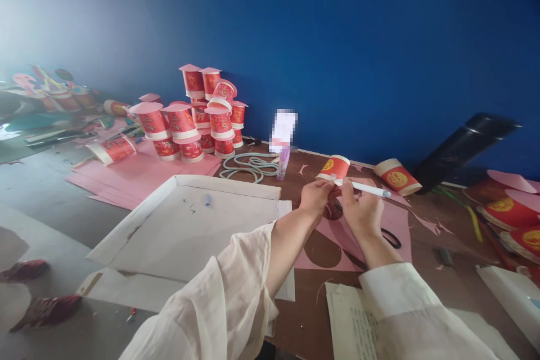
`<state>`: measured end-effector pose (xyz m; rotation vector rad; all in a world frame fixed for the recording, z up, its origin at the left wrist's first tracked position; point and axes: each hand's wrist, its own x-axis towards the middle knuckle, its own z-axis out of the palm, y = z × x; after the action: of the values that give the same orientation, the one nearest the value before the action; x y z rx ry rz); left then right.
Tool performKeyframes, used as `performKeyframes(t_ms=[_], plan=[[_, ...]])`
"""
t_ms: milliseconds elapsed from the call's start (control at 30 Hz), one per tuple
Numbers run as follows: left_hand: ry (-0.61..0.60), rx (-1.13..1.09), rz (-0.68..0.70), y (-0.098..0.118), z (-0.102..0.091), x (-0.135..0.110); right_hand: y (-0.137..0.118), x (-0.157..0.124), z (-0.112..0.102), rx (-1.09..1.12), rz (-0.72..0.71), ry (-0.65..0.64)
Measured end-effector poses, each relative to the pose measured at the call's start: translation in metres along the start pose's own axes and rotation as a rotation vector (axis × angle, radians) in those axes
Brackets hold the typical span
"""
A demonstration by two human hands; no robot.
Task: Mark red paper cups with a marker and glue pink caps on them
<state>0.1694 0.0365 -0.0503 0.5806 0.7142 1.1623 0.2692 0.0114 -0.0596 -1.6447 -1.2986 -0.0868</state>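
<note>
My right hand [365,211] grips a slim white pen [371,188], its rear end pointing right. Close by on the left, my left hand [314,199] is closed in a pinch at the pen's front end; what its fingertips hold is too small to make out. Just beyond the fingers is a red paper cup [336,167] with a gold emblem; I cannot tell whether the left hand touches it. Under my hands lies a pink paper sheet [396,219] with round holes cut out. A black scissor handle [391,238] shows beside my right wrist.
Stacked red cups with pink lids [181,121] stand at the back left on pink sheets [105,180]. A shallow white box lid [169,236] lies left, a grey cord [248,167] behind it. Right are another cup [397,176], a tilted black bottle [459,146] and more cups [506,211].
</note>
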Motion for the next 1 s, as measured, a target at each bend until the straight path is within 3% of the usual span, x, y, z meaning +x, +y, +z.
performKeyframes(t_ms=[667, 1000], plan=[[0.025, -0.01, -0.021, -0.0063, -0.0018, 0.0058, 0.005, 0.0022, 0.0087, -0.008, 0.025, 0.075], [-0.022, -0.036, 0.01, -0.0108, -0.0051, 0.0097, 0.0007, -0.0008, 0.0057, -0.003, 0.01, 0.024]])
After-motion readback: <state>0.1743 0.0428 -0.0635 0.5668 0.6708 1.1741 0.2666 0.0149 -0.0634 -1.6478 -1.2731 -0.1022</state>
